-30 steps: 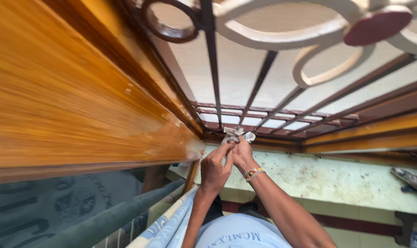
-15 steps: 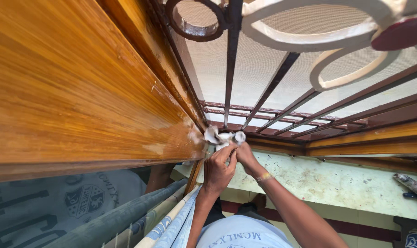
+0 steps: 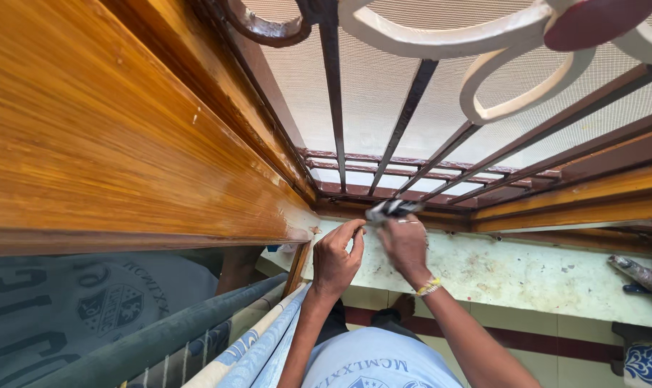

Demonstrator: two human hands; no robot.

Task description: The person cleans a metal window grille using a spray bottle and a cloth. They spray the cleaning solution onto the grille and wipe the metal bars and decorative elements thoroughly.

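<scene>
Head view showed left hand (image 3: 338,257) and right hand (image 3: 405,244) together pinching a blurred rag (image 3: 390,209), which could snag on the grille (image 3: 405,129) bars and slip loose.

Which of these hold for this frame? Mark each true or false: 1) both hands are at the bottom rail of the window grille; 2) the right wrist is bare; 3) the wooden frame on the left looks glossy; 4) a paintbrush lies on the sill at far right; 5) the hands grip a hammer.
1) True: the left hand and right hand meet at the foot of the window grille.
2) False: the right wrist wears a yellow bracelet.
3) True: the wooden frame shines as if varnished.
4) True: a paintbrush lies on the stained sill.
5) False: they pinch a small crumpled rag, blurred.
</scene>
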